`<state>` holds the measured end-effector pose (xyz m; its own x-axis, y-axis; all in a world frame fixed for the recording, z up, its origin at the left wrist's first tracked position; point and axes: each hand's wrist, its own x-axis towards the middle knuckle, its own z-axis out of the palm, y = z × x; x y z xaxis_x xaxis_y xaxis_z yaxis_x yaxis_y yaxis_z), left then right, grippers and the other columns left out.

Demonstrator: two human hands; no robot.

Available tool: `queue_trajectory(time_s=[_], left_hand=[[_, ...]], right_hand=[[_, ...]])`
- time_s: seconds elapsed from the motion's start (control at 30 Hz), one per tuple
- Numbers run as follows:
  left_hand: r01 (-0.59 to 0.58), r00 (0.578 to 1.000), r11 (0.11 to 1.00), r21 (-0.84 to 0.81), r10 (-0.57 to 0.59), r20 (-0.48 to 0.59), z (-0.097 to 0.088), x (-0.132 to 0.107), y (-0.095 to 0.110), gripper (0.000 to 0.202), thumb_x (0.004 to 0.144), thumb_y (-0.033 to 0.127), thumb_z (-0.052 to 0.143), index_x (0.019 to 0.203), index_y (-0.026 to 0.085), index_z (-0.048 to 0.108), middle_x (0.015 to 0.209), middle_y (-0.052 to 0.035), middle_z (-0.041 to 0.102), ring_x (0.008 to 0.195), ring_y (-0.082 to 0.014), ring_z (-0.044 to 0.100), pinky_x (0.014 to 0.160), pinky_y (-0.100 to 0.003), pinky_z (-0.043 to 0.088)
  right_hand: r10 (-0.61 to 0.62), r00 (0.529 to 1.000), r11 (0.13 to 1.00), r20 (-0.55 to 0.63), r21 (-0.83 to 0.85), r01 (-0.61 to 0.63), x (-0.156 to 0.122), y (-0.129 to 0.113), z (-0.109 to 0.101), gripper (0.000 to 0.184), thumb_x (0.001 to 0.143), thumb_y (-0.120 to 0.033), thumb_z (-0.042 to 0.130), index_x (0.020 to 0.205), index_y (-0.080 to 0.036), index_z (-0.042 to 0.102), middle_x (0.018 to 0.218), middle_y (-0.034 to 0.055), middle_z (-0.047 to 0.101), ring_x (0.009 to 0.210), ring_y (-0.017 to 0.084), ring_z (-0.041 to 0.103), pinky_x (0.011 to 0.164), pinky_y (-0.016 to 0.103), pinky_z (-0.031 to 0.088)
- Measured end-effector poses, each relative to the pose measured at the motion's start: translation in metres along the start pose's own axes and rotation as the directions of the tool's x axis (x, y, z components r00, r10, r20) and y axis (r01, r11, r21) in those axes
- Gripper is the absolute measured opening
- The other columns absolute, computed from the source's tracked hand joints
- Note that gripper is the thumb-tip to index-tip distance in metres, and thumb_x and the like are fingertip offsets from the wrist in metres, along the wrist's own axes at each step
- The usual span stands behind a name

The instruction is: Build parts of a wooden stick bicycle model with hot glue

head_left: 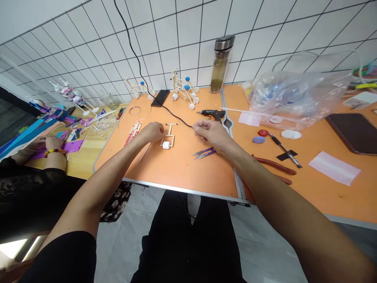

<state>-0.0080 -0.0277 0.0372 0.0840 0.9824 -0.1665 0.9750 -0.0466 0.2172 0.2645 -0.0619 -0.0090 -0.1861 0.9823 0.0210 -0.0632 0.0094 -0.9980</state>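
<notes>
Noting an orange worktop against a white tile wall, with a clear plastic bag on its right and a glass bottle at the back. A co-worker's hand, wearing a beaded bracelet, is at a separate surface to the left. Two stick models with blue balls stand near the wall. A glue gun lies right of centre, with snips below it.

Item under inspection: a small stick frame lying flat at mid-worktop between both hands, a white wheel at its near end. It is judged light and stiff, but fragile at its thin joints; the long rails appear the safest hold, not the wheel.

Left hand: grip curled, at or just beside the frame's far end; contact cannot be confirmed. Right hand: grip nearly closed at a black cable; whether clamped on it, cannot tell.
</notes>
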Motion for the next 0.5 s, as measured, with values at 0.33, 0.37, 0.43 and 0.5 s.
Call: queue_trajectory(time_s=[0.33,0.37,0.43,0.5], left_hand=[[0.082,0.986,0.949,-0.305,-0.034,0.161,0.009,0.005,0.0,0.016,0.064,0.01,0.079,0.071,0.022,0.071,0.06,-0.0046,0.072,0.055,-0.0198,0.066,0.055,-0.028,0.043],[0.094,0.986,0.94,-0.328,-0.041,0.163,0.01,0.006,-0.001,0.017,0.063,0.008,0.079,0.071,0.022,0.071,0.06,-0.0044,0.072,0.055,-0.0196,0.067,0.055,-0.027,0.043],[0.116,0.984,0.913,-0.391,-0.053,0.169,0.011,0.007,-0.003,0.018,0.062,0.007,0.079,0.071,0.021,0.072,0.059,-0.0039,0.071,0.054,-0.0186,0.066,0.055,-0.026,0.044],[0.145,0.981,0.873,-0.466,-0.067,0.18,0.013,0.007,-0.005,0.018,0.061,0.006,0.08,0.07,0.02,0.074,0.059,-0.004,0.071,0.054,-0.0174,0.066,0.054,-0.025,0.045]], right_hand=[[-0.017,1.0,1.0,-0.001,-0.02,0.017,-0.003,-0.005,0.002,0.012,0.088,-0.024,0.085,0.085,-0.019,0.075,0.074,0.0006,0.068,0.057,0.009,0.049,0.052,0.023,0.039],[-0.016,1.0,1.0,-0.008,-0.02,0.015,-0.003,-0.005,0.002,0.011,0.088,-0.022,0.085,0.085,-0.019,0.075,0.074,0.0006,0.068,0.057,0.009,0.049,0.053,0.023,0.04],[-0.008,1.0,1.0,-0.018,-0.024,0.007,-0.002,-0.005,0.003,0.009,0.089,-0.019,0.083,0.085,-0.019,0.075,0.073,0.0007,0.069,0.057,0.009,0.049,0.053,0.023,0.04],[-0.004,1.0,1.0,-0.017,-0.026,0.004,-0.002,-0.005,0.003,0.009,0.089,-0.018,0.082,0.085,-0.019,0.075,0.073,0.0007,0.069,0.056,0.009,0.049,0.052,0.023,0.039]])
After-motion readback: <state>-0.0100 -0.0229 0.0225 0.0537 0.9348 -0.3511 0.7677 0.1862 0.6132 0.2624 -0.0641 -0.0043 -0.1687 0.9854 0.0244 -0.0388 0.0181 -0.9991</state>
